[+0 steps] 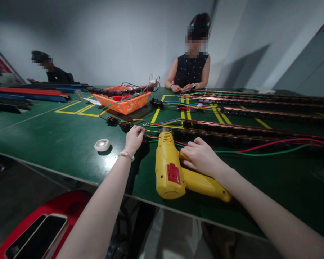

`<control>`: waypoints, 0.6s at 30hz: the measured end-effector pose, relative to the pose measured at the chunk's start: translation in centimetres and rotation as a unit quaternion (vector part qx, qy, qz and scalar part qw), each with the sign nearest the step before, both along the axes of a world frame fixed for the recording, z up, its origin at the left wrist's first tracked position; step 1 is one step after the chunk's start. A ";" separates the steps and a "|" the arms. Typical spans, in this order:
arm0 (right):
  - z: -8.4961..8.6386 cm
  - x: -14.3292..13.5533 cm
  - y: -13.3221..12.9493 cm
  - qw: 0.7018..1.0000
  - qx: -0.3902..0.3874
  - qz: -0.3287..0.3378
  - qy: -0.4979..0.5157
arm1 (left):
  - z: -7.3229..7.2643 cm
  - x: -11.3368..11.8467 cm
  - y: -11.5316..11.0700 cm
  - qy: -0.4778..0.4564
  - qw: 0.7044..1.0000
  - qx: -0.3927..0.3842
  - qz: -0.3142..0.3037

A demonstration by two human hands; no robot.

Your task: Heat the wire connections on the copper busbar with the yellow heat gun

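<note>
My left hand (pixel 135 139) reaches over the table with thumb and fingers pinched together, beside the ends of several thin coloured wires (pixel 152 136). What lies between the fingertips is too small to make out. A yellow heat gun (pixel 167 163) with a red label is right of it, nozzle pointing away from me near the wires. My right hand (pixel 201 156) is curled closed by the gun's trigger, above its handle. Whether it grips the gun or the red and green wires (pixel 248 149) running behind it is hidden. Black connectors (pixel 126 126) lie just beyond my left hand.
A white ring-shaped roll (pixel 102 145) lies at left. Behind stands an orange basket (pixel 124 104) with wiring. Long copper-coloured bars (pixel 259 131) stretch rightward. Two people sit across the table (pixel 56 144). Phones (pixel 40 235) rest on a red stool (pixel 70 201) below the front edge.
</note>
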State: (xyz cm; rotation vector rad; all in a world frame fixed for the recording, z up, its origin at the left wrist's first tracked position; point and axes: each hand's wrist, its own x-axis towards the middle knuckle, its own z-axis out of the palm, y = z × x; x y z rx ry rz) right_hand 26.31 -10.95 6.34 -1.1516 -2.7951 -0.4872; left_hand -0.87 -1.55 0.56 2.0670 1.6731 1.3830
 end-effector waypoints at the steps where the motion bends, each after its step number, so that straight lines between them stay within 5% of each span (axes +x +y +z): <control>1: 0.0 0.0 0.0 1.000 0.000 -0.005 0.002 | 0.0 0.0 0.0 0.002 1.000 -0.003 0.002; 18: 0.8 -3.0 0.5 0.983 -0.102 -0.148 -0.029 | -0.1 0.1 0.2 0.000 1.000 -0.023 -0.018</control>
